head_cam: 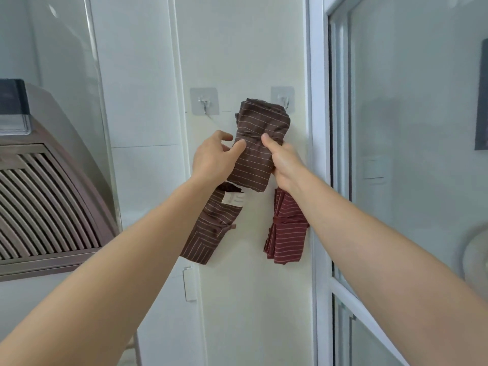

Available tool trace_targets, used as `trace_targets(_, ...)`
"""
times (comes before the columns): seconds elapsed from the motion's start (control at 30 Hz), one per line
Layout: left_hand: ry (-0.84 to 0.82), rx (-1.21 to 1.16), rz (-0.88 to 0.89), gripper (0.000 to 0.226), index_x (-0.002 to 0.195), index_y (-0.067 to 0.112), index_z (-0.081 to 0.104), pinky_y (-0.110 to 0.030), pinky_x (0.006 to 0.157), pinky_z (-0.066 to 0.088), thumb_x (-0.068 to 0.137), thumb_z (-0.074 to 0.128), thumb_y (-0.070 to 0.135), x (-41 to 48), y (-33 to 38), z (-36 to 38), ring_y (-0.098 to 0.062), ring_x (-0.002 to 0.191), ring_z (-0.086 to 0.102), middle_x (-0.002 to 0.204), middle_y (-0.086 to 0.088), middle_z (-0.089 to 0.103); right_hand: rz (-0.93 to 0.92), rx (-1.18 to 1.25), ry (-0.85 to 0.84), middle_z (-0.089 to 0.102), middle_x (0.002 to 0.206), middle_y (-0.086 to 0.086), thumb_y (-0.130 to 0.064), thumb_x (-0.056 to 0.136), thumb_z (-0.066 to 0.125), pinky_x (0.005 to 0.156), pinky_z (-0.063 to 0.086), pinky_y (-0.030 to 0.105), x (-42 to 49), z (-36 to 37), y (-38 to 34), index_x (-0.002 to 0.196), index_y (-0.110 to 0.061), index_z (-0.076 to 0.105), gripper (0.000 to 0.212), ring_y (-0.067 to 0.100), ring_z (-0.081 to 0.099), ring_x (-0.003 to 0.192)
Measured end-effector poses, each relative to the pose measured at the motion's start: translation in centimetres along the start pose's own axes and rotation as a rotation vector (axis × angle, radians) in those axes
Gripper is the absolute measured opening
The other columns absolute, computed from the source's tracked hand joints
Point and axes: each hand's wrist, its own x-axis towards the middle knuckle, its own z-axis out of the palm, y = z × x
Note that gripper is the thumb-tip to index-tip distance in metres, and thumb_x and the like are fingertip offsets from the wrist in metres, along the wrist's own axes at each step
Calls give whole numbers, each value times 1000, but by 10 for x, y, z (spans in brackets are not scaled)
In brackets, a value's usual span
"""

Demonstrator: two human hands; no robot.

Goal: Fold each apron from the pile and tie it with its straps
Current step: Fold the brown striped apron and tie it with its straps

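Pale kitchen wall [237, 48], range hood [47, 186] at nine o'clock and glass door [396, 154] at three: the person's left hand [215, 157] pinches the left edge of a folded brown striped apron [257, 154]. The right hand [286, 165] grips its right side, thumb by the strap [249, 133] banding its middle, at twelve o'clock between a first hook [204, 101] and a second hook [284, 99]. With a tied brown bundle [208, 228] at seven o'clock and a tied red bundle [286, 233] at five, the tie looks nearly finished; next, the knot likely needs snugging without loosening the folds.
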Motion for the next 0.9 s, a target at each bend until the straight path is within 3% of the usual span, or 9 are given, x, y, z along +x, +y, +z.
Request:
trace_targets(0.23,11,36,9,29,110,23,62,-35,78,54,93,55,46,15,-9,11,-17,84,67,92,6,68,-36,-138,31,72,109,3,-36,95,61,75,55,28,13,-2,12,119,-14,64,33,18,69,100)
trace_targets(0.4,44,160,-18,27,101,20,66,-36,78,54,88,59,43,14,-14,13,-19,85,64,83,8,64,-11,-203,118,61,118,4,-34,92,65,86,54,34,8,0,20,129,-13,44,48,19,62,106)
trace_targets(0.53,23,214,-34,25,88,17,69,-34,71,52,85,61,41,8,-17,13,-20,81,64,79,1,68,25,-243,119,64,115,5,-33,91,64,71,51,28,0,-3,23,125,-13,50,41,18,63,100)
trace_targets(0.67,9,256,-32,25,85,16,70,-35,70,54,85,62,39,-1,-16,13,-21,80,64,76,-2,70,9,-391,152,67,109,4,-38,88,67,88,55,39,-4,-8,25,117,-13,59,39,22,64,101)
trace_targets(0.77,-4,278,-23,26,88,15,70,-38,74,56,86,61,40,-7,-15,14,-23,84,64,80,-2,70,-26,-564,171,70,102,2,-51,84,66,89,55,44,-13,-14,24,107,-14,66,43,22,66,96)
trace_targets(0.9,-33,321,-9,31,104,21,68,-44,87,53,87,59,46,-12,-16,16,-27,103,58,101,-1,67,-68,-659,188,65,114,3,-50,87,64,94,51,44,-26,-20,26,120,-12,58,51,21,61,105)
